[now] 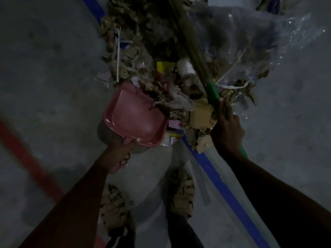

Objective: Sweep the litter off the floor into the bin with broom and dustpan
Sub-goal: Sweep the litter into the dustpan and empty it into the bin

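No readable writing or brand is seen anywhere; the frame is dim and blurred.

Nearest, two feet in tan strapped sandals [180,192] are planted on the grey concrete floor [53,68]. A blue tape line [225,192] is run diagonally past the right foot, a red line [30,163] at lower left.

The left hand [123,154] is wrapped round the handle of the pink dustpan [134,117], forearm stretched forward. The pan is tilted, open mouth turned to the litter heap; its tray is mostly bare, with scraps lying at the lip only.

The right hand [227,129] is curled round the green handle of the broom [213,93], thumb along the shaft. The straw bristles are laid up into the heap, away from the person.

The litter pile [161,72] is spread just beyond and touching the pan mouth: torn paper, cardboard bits, dry brown scraps, a yellow wrapper [165,68], a white cup-like piece [185,68]. A crumpled clear plastic sheet [250,36] is lying at far right. No bin can be made out.
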